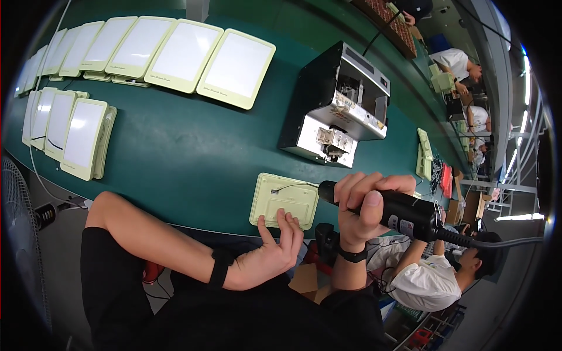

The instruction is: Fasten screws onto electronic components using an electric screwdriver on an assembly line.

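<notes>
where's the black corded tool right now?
Head view, right of centre: the black corded tool is gripped in the right hand, its nose pointing left toward the pale green casing.

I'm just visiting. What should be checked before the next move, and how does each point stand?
1. Left hand on the pale green rectangular plastic panel: ok, fingertips touch it.
2. Right hand gripping the black cylindrical corded tool: ok, fingers wrapped around it.
3. Tool's tip correctly placed: cannot tell, it isn't clearly visible.
4. Thin dark wire clear of the tool: cannot tell, it runs toward the tool's nose.
5. Panel lying on the dark green tabletop: ok, near the edge.
</notes>
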`<state>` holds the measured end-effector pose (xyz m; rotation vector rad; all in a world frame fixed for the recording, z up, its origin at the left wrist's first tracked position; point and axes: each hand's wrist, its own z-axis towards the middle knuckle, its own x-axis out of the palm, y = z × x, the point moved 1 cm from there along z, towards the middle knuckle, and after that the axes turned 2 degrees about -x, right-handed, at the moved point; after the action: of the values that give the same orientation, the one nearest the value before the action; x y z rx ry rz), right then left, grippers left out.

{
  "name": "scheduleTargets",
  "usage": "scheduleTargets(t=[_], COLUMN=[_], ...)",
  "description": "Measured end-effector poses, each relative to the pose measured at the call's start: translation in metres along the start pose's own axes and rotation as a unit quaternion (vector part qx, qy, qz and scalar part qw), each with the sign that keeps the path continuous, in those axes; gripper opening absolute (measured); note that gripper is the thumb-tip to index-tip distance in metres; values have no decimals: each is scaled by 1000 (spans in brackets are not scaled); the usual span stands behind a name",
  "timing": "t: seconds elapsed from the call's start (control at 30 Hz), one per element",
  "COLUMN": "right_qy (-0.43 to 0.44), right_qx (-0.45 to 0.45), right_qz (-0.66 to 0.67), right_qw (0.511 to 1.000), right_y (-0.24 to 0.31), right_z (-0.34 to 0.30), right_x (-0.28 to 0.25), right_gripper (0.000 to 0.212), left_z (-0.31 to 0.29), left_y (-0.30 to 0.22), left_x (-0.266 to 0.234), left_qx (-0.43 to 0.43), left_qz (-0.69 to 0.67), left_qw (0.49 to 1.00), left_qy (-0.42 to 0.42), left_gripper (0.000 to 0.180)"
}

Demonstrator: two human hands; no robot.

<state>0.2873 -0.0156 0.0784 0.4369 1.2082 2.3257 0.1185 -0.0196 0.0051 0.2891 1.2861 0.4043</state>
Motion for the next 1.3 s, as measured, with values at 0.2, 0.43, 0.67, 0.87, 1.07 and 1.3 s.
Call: scheduleTargets(t=[0.2, 0.43, 0.67, 0.87, 1.07, 1.3], right_qy=[-14, -56, -23, -56, -67, -74], right_qx=[-116, -87, -34, 12, -2, 15], right_qz=[34, -11, -11, -23, -41, -4], right_qw=[993, 995, 999, 998, 997, 997], right_y=[30, 15, 25, 29, 14, 11], right_z=[49, 63, 8, -17, -20, -22], right_x=[8, 15, -4, -13, -14, -18], right_gripper=[19, 16, 19, 33, 24, 31], left_z=[5, 6, 5, 5, 7, 8], left_y=[6, 7, 7, 8, 8, 9], left_x=[-1, 1, 5, 4, 2, 5], left_qx=[-26, -38, -28, -11, -13, -8], left_qz=[-5, -13, 3, 7, 7, 5], left_qw=[999, 998, 999, 999, 999, 999], left_qy=[36, 40, 37, 41, 47, 46], left_gripper=[40, 40, 40, 41, 42, 43])
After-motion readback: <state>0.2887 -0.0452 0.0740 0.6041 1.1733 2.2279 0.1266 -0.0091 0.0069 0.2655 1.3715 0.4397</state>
